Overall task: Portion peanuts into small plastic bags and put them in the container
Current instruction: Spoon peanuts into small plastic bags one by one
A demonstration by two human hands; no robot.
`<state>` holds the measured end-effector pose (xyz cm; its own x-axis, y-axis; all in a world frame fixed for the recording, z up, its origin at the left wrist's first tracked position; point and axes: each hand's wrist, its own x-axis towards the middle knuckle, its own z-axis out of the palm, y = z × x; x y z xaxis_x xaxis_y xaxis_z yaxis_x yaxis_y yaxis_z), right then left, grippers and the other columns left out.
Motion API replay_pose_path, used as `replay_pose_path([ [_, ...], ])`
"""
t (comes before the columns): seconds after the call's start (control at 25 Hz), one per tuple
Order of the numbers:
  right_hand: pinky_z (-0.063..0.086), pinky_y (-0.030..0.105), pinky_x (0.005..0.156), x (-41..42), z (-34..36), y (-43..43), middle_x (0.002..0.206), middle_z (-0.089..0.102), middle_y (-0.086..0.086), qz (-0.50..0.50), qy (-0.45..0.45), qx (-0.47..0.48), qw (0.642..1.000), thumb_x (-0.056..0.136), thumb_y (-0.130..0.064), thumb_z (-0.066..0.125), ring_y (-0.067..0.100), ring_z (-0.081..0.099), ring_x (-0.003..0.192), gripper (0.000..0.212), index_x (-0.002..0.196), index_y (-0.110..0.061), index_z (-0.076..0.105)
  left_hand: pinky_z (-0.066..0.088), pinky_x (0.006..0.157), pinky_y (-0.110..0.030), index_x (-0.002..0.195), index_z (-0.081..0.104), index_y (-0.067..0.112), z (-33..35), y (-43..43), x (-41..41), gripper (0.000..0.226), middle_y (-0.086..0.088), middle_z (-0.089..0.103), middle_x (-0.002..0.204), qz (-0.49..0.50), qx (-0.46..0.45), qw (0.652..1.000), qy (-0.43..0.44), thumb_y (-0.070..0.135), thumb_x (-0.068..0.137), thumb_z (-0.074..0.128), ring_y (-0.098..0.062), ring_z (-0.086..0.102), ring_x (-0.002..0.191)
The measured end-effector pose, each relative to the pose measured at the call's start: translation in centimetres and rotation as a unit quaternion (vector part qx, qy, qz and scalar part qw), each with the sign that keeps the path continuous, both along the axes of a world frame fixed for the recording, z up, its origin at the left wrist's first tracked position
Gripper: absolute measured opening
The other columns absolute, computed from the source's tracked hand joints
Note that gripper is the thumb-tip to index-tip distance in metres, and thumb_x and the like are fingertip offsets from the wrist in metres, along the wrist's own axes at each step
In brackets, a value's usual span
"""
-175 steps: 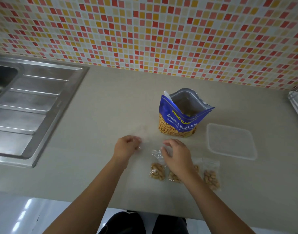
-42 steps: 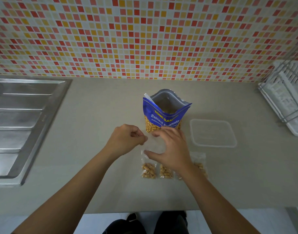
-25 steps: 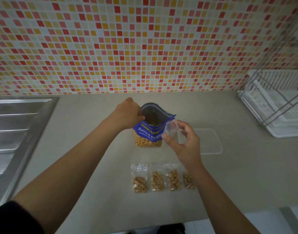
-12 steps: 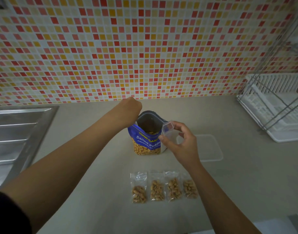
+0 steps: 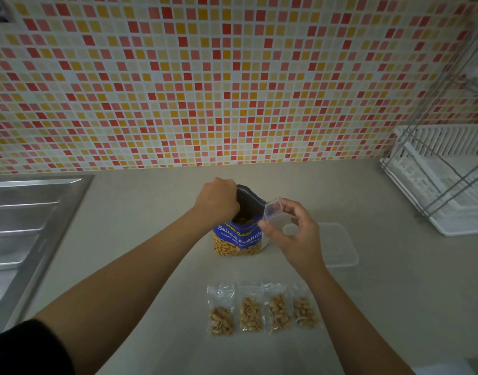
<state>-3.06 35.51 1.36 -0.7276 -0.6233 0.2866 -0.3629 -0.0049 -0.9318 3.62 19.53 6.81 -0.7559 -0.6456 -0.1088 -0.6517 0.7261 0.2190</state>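
A blue bag of salted peanuts (image 5: 239,240) stands open in the middle of the counter. My left hand (image 5: 217,203) reaches into its mouth; the fingers are hidden inside. Just right of the bag, my right hand (image 5: 294,234) holds a small clear plastic bag (image 5: 273,212) with its mouth held open. Several small filled bags of peanuts (image 5: 262,309) lie in a row nearer to me. A clear shallow container (image 5: 340,247) sits on the counter to the right, partly behind my right hand.
A steel sink drainboard (image 5: 24,226) takes up the left side. A white dish rack (image 5: 443,180) with wire frame stands at the far right. A tiled wall (image 5: 205,77) rises behind the counter.
My left hand has gone from the rim deeper into the peanut bag. My right hand lifted the empty small bag up beside the peanut bag and keeps it there.
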Motion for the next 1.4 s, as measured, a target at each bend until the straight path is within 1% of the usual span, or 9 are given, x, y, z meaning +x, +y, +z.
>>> replay_pose_path([
  [0.24, 0.043, 0.006, 0.082, -0.3, -0.4, -0.6, 0.098, 0.068, -0.014, 0.017, -0.035, 0.0, 0.999, 0.064, -0.037, 0.078, -0.002, 0.061, 0.097, 0.038, 0.097, -0.037, 0.059, 0.048, 0.062, -0.027, 0.099, 0.056, 0.005, 0.2, 0.3, -0.2, 0.017, -0.005, 0.052, 0.071, 0.087, 0.045, 0.994, 0.045, 0.019, 0.092, 0.047, -0.02, 0.057, 0.071],
  [0.4, 0.048, 0.014, 0.086, -0.7, -0.4, -0.6, 0.103, 0.069, -0.009, 0.016, -0.045, 0.001, 0.999, 0.063, -0.043, 0.078, 0.005, 0.063, 0.101, 0.045, 0.103, -0.03, 0.061, 0.047, 0.059, -0.024, 0.098, 0.061, 0.006, 0.0, -0.3, -0.2, 0.02, -0.006, 0.063, 0.084, 0.092, 0.083, 0.99, 0.066, 0.019, 0.091, 0.048, -0.016, 0.057, 0.069],
  [0.48, 0.049, 0.016, 0.087, -0.7, -0.4, -0.6, 0.103, 0.069, -0.009, 0.017, -0.045, 0.004, 0.999, 0.061, -0.048, 0.077, 0.005, 0.063, 0.101, 0.049, 0.104, -0.029, 0.061, 0.054, 0.069, -0.028, 0.098, 0.067, 0.008, -0.3, -0.7, -0.1, 0.022, -0.006, 0.068, 0.093, 0.093, 0.128, 0.983, 0.094, 0.018, 0.09, 0.049, -0.017, 0.062, 0.078],
  [0.6, 0.049, 0.016, 0.087, -0.6, -0.4, -0.6, 0.103, 0.069, -0.01, 0.017, -0.047, 0.005, 0.999, 0.059, -0.049, 0.076, 0.004, 0.063, 0.1, 0.049, 0.102, -0.032, 0.061, 0.055, 0.084, -0.035, 0.09, 0.069, 0.008, -0.1, -1.0, 0.3, 0.019, -0.007, 0.07, 0.093, 0.115, 0.207, 0.958, 0.161, 0.014, 0.09, 0.05, -0.021, 0.066, 0.088],
  [0.72, 0.048, 0.012, 0.084, -0.6, -0.3, -0.5, 0.103, 0.069, -0.012, 0.014, -0.046, 0.013, 0.999, 0.058, -0.051, 0.076, 0.004, 0.063, 0.1, 0.046, 0.099, -0.035, 0.06, 0.053, 0.082, -0.031, 0.082, 0.064, 0.014, 0.1, -1.3, 1.2, 0.018, -0.004, 0.067, 0.087, 0.135, 0.244, 0.938, 0.209, 0.012, 0.091, 0.049, -0.019, 0.064, 0.086],
  [0.84, 0.045, 0.007, 0.081, -0.5, -0.1, -0.5, 0.102, 0.068, -0.012, 0.008, -0.031, 0.026, 0.999, 0.057, -0.052, 0.075, 0.0, 0.061, 0.1, 0.048, 0.1, -0.035, 0.059, 0.052, 0.076, -0.027, 0.077, 0.062, 0.016, 0.0, -2.0, 2.1, 0.022, -0.003, 0.064, 0.083, 0.166, 0.289, 0.908, 0.254, 0.009, 0.093, 0.048, -0.013, 0.06, 0.077],
  [1.0, 0.04, 0.0, 0.075, -0.4, 0.3, -0.5, 0.099, 0.065, -0.016, -0.019, 0.004, 0.048, 0.999, 0.06, -0.044, 0.078, -0.006, 0.058, 0.095, 0.045, 0.099, -0.032, 0.059, 0.048, 0.064, -0.019, 0.087, 0.062, 0.011, -0.4, -3.0, 3.3, 0.019, -0.002, 0.06, 0.083, 0.192, 0.319, 0.88, 0.296, 0.008, 0.095, 0.045, -0.01, 0.056, 0.076],
  [1.24, 0.048, 0.02, 0.08, -0.4, 1.0, -1.0, 0.096, 0.063, -0.016, -0.043, 0.077, 0.102, 0.991, 0.061, -0.051, 0.076, 0.001, 0.057, 0.097, 0.05, 0.104, -0.029, 0.059, 0.043, 0.067, -0.019, 0.094, 0.061, 0.01, -1.1, -4.8, 5.5, 0.02, -0.003, 0.058, 0.085, 0.194, 0.33, 0.864, 0.327, 0.009, 0.097, 0.042, -0.011, 0.052, 0.076],
  [1.4, 0.047, 0.023, 0.075, -0.2, 1.9, -1.6, 0.089, 0.058, -0.02, -0.045, 0.141, 0.163, 0.975, 0.062, -0.053, 0.076, 0.003, 0.055, 0.091, 0.051, 0.104, -0.029, 0.058, 0.042, 0.068, -0.02, 0.091, 0.061, 0.011, -1.5, -5.4, 6.9, 0.02, -0.002, 0.056, 0.081, 0.206, 0.348, 0.843, 0.355, 0.009, 0.097, 0.042, -0.012, 0.051, 0.074],
])
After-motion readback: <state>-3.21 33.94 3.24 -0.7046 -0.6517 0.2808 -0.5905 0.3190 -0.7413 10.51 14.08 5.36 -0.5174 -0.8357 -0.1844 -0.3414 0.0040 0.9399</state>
